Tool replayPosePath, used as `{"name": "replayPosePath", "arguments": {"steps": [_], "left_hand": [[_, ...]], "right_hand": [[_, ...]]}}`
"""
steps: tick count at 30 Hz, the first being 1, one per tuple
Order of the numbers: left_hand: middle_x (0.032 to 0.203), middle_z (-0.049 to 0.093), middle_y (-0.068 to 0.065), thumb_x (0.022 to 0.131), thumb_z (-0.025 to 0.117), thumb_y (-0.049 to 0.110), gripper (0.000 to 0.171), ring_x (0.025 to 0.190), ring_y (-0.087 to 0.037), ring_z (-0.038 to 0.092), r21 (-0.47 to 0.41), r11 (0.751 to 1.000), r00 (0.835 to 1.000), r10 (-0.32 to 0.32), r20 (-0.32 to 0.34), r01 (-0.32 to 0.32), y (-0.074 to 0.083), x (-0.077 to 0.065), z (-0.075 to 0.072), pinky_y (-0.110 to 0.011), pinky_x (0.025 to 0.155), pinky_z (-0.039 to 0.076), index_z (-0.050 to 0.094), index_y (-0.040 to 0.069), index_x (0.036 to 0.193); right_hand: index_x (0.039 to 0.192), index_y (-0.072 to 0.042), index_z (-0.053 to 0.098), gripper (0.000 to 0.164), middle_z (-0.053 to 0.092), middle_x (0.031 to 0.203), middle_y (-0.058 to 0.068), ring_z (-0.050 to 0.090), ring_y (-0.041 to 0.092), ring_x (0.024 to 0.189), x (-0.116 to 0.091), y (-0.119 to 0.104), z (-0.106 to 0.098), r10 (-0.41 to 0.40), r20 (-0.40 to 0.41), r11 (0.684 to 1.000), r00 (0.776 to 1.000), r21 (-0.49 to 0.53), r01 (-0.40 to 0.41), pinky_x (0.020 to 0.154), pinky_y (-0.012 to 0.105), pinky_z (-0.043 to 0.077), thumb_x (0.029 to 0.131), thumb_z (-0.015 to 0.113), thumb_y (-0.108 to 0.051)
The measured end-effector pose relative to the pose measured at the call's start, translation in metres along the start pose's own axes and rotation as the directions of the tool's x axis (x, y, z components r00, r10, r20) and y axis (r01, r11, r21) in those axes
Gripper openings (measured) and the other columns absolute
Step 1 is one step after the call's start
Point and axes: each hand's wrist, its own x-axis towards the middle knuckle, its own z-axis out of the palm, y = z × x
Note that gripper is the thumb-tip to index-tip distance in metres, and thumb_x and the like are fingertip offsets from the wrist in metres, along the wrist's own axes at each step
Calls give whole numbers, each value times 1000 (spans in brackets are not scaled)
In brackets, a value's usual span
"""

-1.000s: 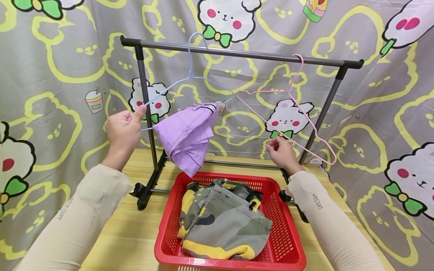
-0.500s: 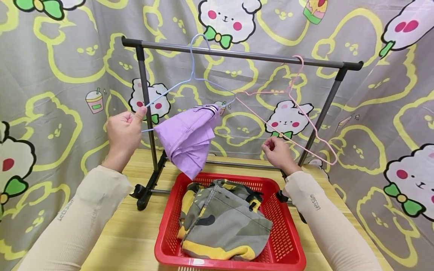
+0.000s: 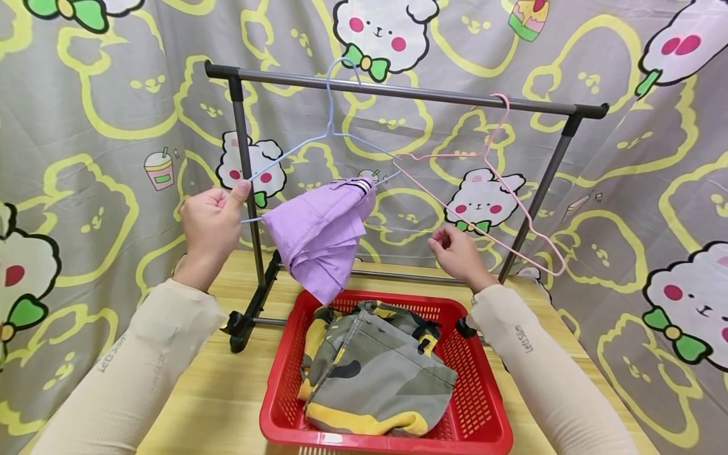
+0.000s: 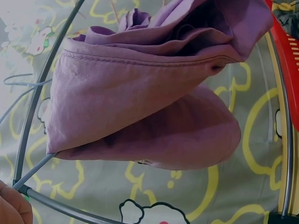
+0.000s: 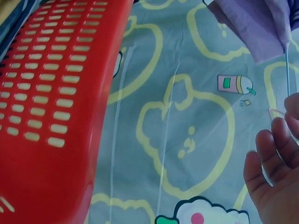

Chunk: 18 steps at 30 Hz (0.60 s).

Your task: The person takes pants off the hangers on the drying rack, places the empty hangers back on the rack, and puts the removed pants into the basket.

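My left hand grips the left end of a light-blue hanger. The hanger's hook loops over the rack's top rail, though whether it rests on it is hard to tell. Folded over its lower bar is a purple garment with a striped band, which fills much of the left wrist view. My right hand is in the air right of the garment and in front of a pink hanger. Its fingers are loosely curled in the right wrist view, with nothing seen between them.
A grey metal rack stands on a wooden table, and the pink hanger hangs from its right side. In front sits a red basket containing camouflage clothing. A patterned curtain surrounds the table.
The blue hanger and purple garment have shifted slightly right, the hook moving along the rail, with my left hand following a little. My right hand has moved left, toward the garment.
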Motion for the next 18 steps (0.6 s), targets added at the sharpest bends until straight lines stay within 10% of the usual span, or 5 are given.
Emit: {"name": "replayPosePath", "arguments": {"steps": [18], "left_hand": [[45,28,9,91,68,41,61,52,-14,33,-29,996,994,85,-71,-87,4,-8,9,-28,48,21,37,7,50]], "right_hand": [[101,-2,60,18,59,88,11,55,26,81,4,-28,11,-39,12,998,999,42,38,71,37,45,97,59,-20]]}}
